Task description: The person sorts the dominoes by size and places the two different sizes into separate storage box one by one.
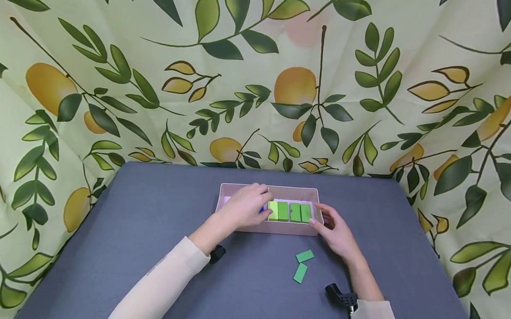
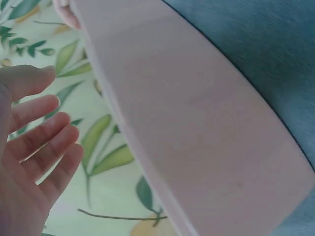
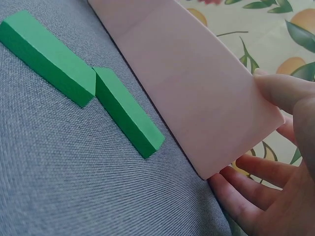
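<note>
A long pink box [image 1: 277,228] lies crosswise on the table. In its right part stands a row of blocks: a yellow-green block [image 1: 273,210] on the left, then several green blocks [image 1: 294,212]. My left hand [image 1: 247,205] reaches over the box's middle and covers its left part; a bit of blue shows beneath it. In the left wrist view its fingers [image 2: 51,137] are relaxed and apart from the thumb, with nothing visible between them. My right hand [image 1: 336,233] holds the box's right end, thumb [image 3: 283,91] at the rim corner and fingers along the end wall.
Two green blocks, one farther [image 1: 304,256] and one nearer [image 1: 300,273], lie on the table in front of the box, their ends nearly touching. The grey-blue tabletop [image 1: 155,212] ends at a leaf-patterned cloth [image 1: 240,129] behind. Black wrist cameras [image 1: 341,296] sit on both wrists.
</note>
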{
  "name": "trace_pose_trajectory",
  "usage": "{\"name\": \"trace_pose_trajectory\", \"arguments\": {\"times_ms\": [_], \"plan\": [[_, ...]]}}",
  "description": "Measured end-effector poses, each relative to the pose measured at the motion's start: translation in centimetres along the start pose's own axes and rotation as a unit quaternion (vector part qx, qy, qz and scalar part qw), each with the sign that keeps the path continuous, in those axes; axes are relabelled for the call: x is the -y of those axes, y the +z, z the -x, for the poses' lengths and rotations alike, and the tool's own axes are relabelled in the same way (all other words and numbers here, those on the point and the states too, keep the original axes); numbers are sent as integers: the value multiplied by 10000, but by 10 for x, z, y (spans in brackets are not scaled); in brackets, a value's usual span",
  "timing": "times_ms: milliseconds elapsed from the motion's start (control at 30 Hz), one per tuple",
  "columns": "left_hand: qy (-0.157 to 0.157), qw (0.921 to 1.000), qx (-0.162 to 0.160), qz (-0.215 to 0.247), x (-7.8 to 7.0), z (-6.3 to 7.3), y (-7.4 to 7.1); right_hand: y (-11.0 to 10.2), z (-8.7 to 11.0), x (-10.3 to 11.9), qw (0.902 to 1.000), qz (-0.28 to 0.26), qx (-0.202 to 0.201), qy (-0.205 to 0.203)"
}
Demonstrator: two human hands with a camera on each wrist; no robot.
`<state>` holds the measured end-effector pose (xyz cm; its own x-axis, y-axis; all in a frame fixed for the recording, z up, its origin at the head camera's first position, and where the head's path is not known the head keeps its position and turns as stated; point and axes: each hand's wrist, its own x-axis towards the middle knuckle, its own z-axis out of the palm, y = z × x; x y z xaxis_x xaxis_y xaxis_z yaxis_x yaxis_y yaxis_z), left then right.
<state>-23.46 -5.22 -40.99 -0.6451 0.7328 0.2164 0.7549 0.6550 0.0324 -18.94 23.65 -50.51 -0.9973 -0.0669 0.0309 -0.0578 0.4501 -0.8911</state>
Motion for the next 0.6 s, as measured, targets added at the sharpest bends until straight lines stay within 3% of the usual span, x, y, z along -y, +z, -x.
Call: {"name": "trace_pose_trajectory", "arguments": {"times_ms": [200,333,600], "plan": [[254,9995,-207,-16,-17,6,-11,2,-1,0,10000,55,-3,29],[493,9983,-309,-29,-29,8,-10,2,-1,1,10000,64,-23,28],[754,9971,-34,47,-52,14,0,2,-1,1,10000,69,-7,19]]}}
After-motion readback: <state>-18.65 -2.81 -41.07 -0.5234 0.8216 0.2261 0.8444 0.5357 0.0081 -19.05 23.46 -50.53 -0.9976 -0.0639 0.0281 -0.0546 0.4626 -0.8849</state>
